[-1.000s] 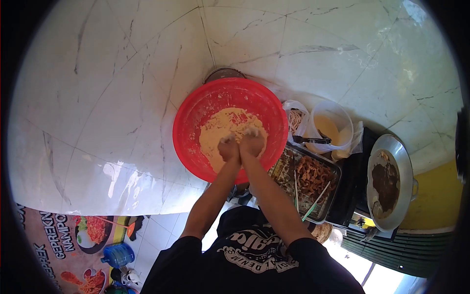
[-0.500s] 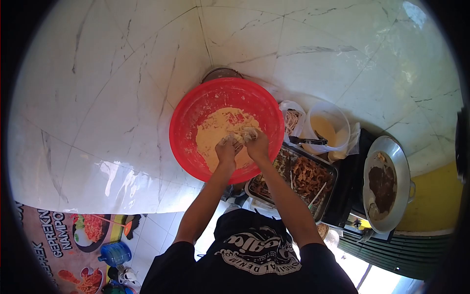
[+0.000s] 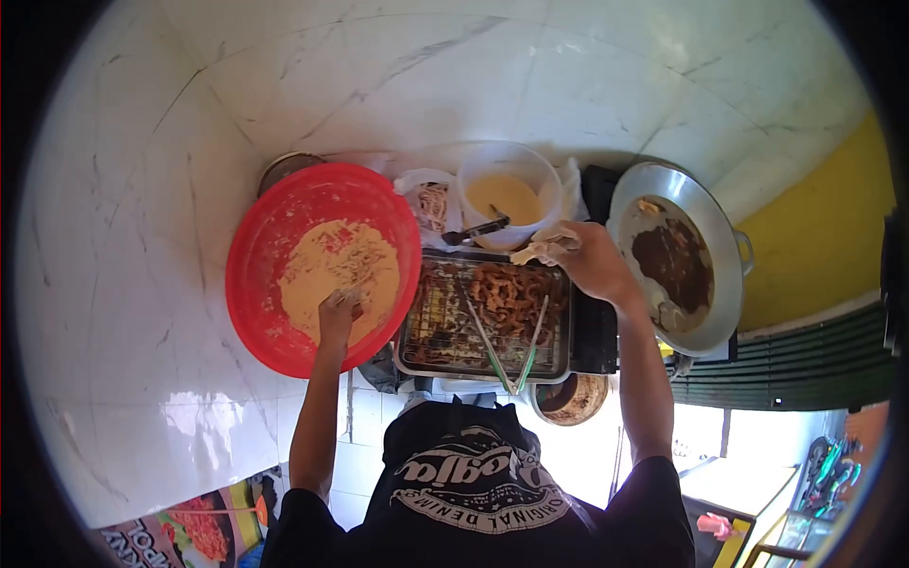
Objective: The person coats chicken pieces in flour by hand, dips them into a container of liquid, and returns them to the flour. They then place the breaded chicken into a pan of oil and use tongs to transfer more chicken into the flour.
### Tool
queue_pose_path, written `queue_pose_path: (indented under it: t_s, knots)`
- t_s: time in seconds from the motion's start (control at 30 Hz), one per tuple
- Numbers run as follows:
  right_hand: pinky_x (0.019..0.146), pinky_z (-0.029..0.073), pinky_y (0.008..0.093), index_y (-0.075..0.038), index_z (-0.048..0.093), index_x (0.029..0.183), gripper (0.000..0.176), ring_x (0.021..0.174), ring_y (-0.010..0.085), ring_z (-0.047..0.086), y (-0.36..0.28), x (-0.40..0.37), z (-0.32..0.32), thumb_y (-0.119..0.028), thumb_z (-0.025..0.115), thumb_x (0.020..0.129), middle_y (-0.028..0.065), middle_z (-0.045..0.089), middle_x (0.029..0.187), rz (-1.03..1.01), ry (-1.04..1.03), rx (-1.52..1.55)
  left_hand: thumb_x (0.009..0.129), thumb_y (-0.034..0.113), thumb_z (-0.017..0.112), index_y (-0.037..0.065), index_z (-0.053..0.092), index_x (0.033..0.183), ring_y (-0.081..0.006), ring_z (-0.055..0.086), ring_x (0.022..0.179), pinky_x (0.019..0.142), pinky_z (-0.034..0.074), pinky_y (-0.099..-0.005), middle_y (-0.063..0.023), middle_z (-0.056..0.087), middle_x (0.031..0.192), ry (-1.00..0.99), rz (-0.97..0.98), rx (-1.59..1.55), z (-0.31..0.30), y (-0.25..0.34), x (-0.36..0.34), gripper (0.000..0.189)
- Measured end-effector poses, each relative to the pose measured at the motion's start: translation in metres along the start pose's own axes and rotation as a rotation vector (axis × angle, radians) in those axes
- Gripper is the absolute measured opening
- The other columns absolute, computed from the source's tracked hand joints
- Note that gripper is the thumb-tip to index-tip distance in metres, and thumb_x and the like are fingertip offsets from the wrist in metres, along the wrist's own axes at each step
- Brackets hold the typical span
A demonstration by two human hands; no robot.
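My left hand (image 3: 339,317) is low inside the red basin (image 3: 248,256), its flour-dusted fingers curled over the pale yellow flour (image 3: 317,270); whatever they hold, if anything, is hidden. Raised above the right back corner of the metal tray (image 3: 445,367), my right hand (image 3: 595,263) pinches a flour-coated strip (image 3: 530,254) that sticks out to the left. Brown fried pieces (image 3: 507,301) lie on the wire rack in the tray, with tongs (image 3: 519,374) resting across them. To the right of that hand stands a wide metal wok (image 3: 734,284) with dark oil and a pale piece in it.
Behind the tray stand a plastic tub (image 3: 544,175) of yellowish batter, with a black-handled utensil (image 3: 476,230) across its rim, and a bag of pale strips (image 3: 433,204). A round pot (image 3: 571,402) is at the tray's front right. The tiled wall (image 3: 426,85) closes off the back.
My right hand has left the basin and swung right, over the tray towards the wok, with a floured strip in it. My left hand stays in the basin. The view has turned right.
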State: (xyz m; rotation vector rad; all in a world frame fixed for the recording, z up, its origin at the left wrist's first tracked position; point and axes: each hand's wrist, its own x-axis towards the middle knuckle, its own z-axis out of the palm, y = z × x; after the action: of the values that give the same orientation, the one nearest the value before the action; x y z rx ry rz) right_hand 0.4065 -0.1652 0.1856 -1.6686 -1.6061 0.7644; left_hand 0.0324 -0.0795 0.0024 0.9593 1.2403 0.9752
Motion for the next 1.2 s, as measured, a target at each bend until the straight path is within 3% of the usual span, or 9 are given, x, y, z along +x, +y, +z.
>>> queue_pose_path:
  t_s: [0.03, 0.07, 0.13, 0.3, 0.47, 0.67, 0.87, 1.07, 1.2]
  knots:
    - [0.068, 0.049, 0.0254, 0.002, 0.065, 0.095, 0.014, 0.074, 0.0109, 0.061, -0.001, -0.012, -0.024, -0.006, 0.063, 0.083, 0.0065, 0.067, 0.081, 0.037, 0.014, -0.074, 0.088, 0.015, 0.056, -0.001, 0.061, 0.099, -0.0146, 0.064, 0.077, 0.069, 0.052, -0.0253, -0.0093, 0.066, 0.093, 0.007, -0.03, 0.028, -0.002, -0.002, 0.0, 0.02]
    - [0.068, 0.049, 0.0254, 0.002, 0.065, 0.095, 0.014, 0.074, 0.0109, 0.061, 0.009, -0.023, -0.044, -0.006, 0.063, 0.083, 0.0065, 0.067, 0.081, 0.058, 0.037, -0.081, 0.087, 0.016, 0.057, 0.0, 0.061, 0.099, -0.0149, 0.064, 0.079, 0.07, 0.052, -0.0255, -0.0093, 0.066, 0.095, 0.017, -0.058, 0.056, -0.003, -0.004, 0.001, 0.02]
    - [0.072, 0.049, 0.0303, -0.002, 0.067, 0.094, 0.017, 0.076, 0.0206, 0.066, 0.028, -0.045, -0.082, -0.006, 0.063, 0.078, 0.0143, 0.068, 0.084, 0.12, 0.161, -0.107, 0.088, 0.021, 0.057, 0.003, 0.061, 0.099, -0.0147, 0.063, 0.08, 0.07, 0.05, -0.0257, -0.0079, 0.065, 0.095, 0.006, -0.081, 0.075, -0.003, -0.005, 0.0, 0.022]
    - [0.073, 0.05, 0.0318, -0.003, 0.068, 0.088, 0.014, 0.078, 0.0224, 0.066, 0.092, -0.084, -0.147, -0.006, 0.063, 0.076, 0.0145, 0.068, 0.082, 0.243, 0.35, -0.381, 0.088, 0.026, 0.057, 0.006, 0.06, 0.099, -0.014, 0.061, 0.08, 0.07, 0.048, -0.0261, -0.006, 0.063, 0.097, 0.023, -0.115, 0.036, 0.002, -0.003, 0.002, 0.023]
    - [0.074, 0.05, 0.0346, -0.004, 0.07, 0.083, 0.011, 0.081, 0.0274, 0.066, 0.157, -0.107, -0.171, -0.008, 0.063, 0.075, 0.0146, 0.067, 0.081, 0.382, 0.422, -0.482, 0.088, 0.018, 0.056, 0.004, 0.059, 0.099, -0.0119, 0.061, 0.078, 0.066, 0.048, -0.023, -0.0078, 0.065, 0.099, 0.051, -0.127, 0.034, 0.009, 0.002, -0.001, 0.017]
    - [0.078, 0.049, 0.0425, 0.0, 0.065, 0.089, 0.016, 0.088, 0.0377, 0.063, 0.178, -0.11, -0.175, -0.003, 0.057, 0.075, 0.0223, 0.065, 0.086, 0.713, 0.561, -0.888, 0.088, 0.025, 0.056, 0.005, 0.059, 0.101, -0.0129, 0.061, 0.076, 0.065, 0.048, -0.024, -0.005, 0.062, 0.094, 0.07, -0.095, 0.039, 0.005, -0.001, 0.0, 0.024]
    - [0.076, 0.049, 0.0454, 0.002, 0.063, 0.09, 0.016, 0.086, 0.041, 0.061, 0.112, -0.065, -0.18, -0.006, 0.055, 0.077, 0.0254, 0.063, 0.087, 0.501, 0.658, -0.939, 0.089, 0.024, 0.056, 0.004, 0.059, 0.105, -0.0116, 0.062, 0.072, 0.06, 0.048, -0.0229, -0.0032, 0.063, 0.091, 0.053, -0.104, 0.115, 0.006, 0.006, -0.003, 0.025]
    - [0.072, 0.049, 0.0422, 0.0, 0.064, 0.093, 0.017, 0.08, 0.0376, 0.063, 0.019, 0.003, -0.107, -0.007, 0.057, 0.079, 0.0239, 0.063, 0.082, 0.031, 0.625, -0.678, 0.089, 0.02, 0.056, 0.002, 0.056, 0.107, -0.0138, 0.063, 0.074, 0.064, 0.052, -0.0253, -0.0089, 0.065, 0.092, 0.032, -0.152, 0.043, 0.0, 0.012, -0.005, 0.025]
    - [0.065, 0.049, 0.0292, 0.001, 0.065, 0.094, 0.017, 0.069, 0.0201, 0.066, -0.006, 0.042, -0.031, -0.012, 0.063, 0.083, 0.0164, 0.066, 0.079, -0.175, 0.393, -0.365, 0.089, 0.014, 0.055, 0.001, 0.051, 0.116, -0.0144, 0.063, 0.078, 0.067, 0.052, -0.0251, -0.0105, 0.064, 0.096, 0.008, -0.145, -0.04, -0.004, 0.02, -0.008, 0.031]
